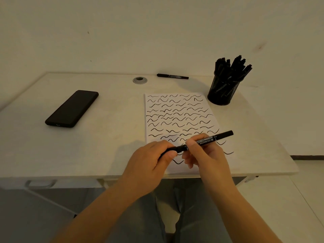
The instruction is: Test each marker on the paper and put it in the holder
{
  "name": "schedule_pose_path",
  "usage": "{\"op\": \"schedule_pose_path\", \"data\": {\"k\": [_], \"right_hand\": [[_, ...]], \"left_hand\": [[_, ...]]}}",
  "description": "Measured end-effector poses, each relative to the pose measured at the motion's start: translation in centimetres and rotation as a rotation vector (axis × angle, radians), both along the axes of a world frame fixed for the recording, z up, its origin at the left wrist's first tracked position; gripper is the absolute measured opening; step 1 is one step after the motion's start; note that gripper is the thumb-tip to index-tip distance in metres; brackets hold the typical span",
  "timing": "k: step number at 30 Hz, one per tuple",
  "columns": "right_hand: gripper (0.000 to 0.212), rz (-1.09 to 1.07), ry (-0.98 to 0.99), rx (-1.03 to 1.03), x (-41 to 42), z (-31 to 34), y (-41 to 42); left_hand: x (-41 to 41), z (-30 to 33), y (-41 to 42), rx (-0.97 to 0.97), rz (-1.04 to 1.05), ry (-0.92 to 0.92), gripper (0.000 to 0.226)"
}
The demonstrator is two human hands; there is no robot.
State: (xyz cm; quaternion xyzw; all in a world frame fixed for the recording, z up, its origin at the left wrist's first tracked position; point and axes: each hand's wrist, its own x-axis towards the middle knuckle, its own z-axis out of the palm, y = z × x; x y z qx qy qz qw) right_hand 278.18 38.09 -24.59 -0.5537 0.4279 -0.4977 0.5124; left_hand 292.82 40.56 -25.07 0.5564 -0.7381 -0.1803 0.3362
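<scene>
your left hand (154, 155) and right hand (201, 153) both grip one black twin marker (206, 139) over the scribbled paper (175, 111); mesh holder (222, 90) stands beside it

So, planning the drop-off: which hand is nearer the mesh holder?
Right. The right hand is below-left of the mesh holder, gripping the marker; the left hand is farther left.

Probably an office or study: a pale desk (105, 137) with a cable grommet (139, 80) against a bare wall (157, 32).
</scene>
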Motion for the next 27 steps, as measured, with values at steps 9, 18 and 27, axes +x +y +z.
{"op": "schedule_pose_path", "data": {"k": [9, 18, 27], "right_hand": [[0.016, 0.095, -0.002, 0.006, 0.4, -0.3, -0.2], [0.015, 0.126, 0.041, -0.056, 0.0, -0.2, -1.2], [0.028, -0.246, 0.573, -0.491, -0.8, 0.6, -3.1]], "left_hand": [[-1.2, 0.1, 0.6, 0.007, 0.079, 0.088, 0.025], [-1.5, 0.5, -0.3, 0.079, 0.077, 0.221, 0.03], [-0.9, 0.8, -2.6, 0.154, 0.14, 0.324, 0.034]]}}
